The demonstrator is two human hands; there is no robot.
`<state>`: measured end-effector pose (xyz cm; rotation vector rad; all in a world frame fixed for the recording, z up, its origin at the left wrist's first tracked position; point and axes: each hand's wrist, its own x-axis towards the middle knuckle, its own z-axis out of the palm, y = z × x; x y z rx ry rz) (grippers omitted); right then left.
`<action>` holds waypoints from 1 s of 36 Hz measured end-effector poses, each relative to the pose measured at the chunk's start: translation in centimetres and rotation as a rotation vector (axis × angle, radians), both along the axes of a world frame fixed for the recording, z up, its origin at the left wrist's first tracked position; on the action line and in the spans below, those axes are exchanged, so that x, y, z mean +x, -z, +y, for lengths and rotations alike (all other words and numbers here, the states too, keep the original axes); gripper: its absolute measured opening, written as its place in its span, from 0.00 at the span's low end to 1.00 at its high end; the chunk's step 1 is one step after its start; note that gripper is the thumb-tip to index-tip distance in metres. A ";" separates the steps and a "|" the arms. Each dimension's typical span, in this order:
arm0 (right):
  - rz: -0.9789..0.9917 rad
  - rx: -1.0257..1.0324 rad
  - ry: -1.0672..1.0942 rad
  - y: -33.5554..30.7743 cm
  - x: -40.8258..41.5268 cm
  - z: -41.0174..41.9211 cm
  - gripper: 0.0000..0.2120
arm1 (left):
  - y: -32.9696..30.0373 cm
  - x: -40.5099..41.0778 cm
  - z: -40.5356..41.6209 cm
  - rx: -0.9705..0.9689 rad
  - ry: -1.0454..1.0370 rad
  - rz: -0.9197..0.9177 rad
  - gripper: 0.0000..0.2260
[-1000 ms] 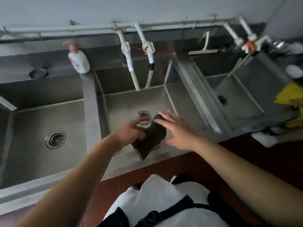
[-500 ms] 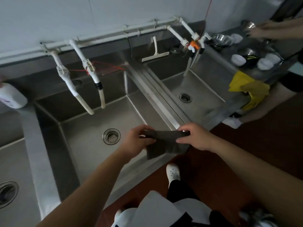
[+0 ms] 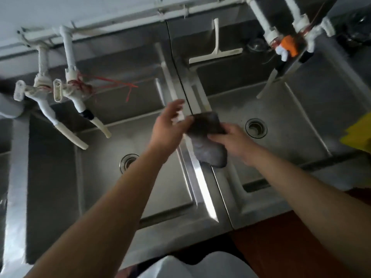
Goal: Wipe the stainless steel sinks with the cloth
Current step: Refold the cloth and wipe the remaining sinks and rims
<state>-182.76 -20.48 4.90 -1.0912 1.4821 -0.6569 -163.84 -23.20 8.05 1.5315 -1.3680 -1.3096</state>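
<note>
Head view is looking down on two steel sinks sitting side by side, the left sink [image 3: 112, 177] and the right sink [image 3: 291, 137], with a raised steel divider [image 3: 200, 177] running between them. The dark cloth [image 3: 208, 141] is hanging over that divider, its long axis running from up-left near the left hand down-right toward the near rim, with the lower end drooping in a rounded fold. The right hand [image 3: 232, 141] is gripping the cloth from the right, fingers curled around its middle. The left hand [image 3: 170, 125] is sitting just beside the cloth's upper end with fingers spread apart and fairly straight; whether the thumb is touching the fabric is unclear. White taps [image 3: 66, 109] are hanging over the left sink, and a white squeegee [image 3: 216, 51] is lying on the back ledge.
</note>
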 end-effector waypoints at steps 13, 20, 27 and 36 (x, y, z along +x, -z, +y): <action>0.328 -0.322 -0.202 7.9 -0.6 -20.4 0.22 | 14.8 -5.6 4.6 0.553 -0.419 -0.366 0.26; 0.702 -0.215 -0.396 12.1 2.6 -21.9 0.36 | 17.6 -6.4 5.4 0.394 -0.494 -0.479 0.33; 0.735 -0.239 -0.374 12.1 2.4 -17.9 0.30 | 16.8 -6.5 4.9 0.449 -0.483 -0.445 0.33; 0.788 -0.216 -0.419 12.3 -0.3 -1.2 0.35 | 15.9 -6.1 4.8 0.517 -0.450 -0.422 0.28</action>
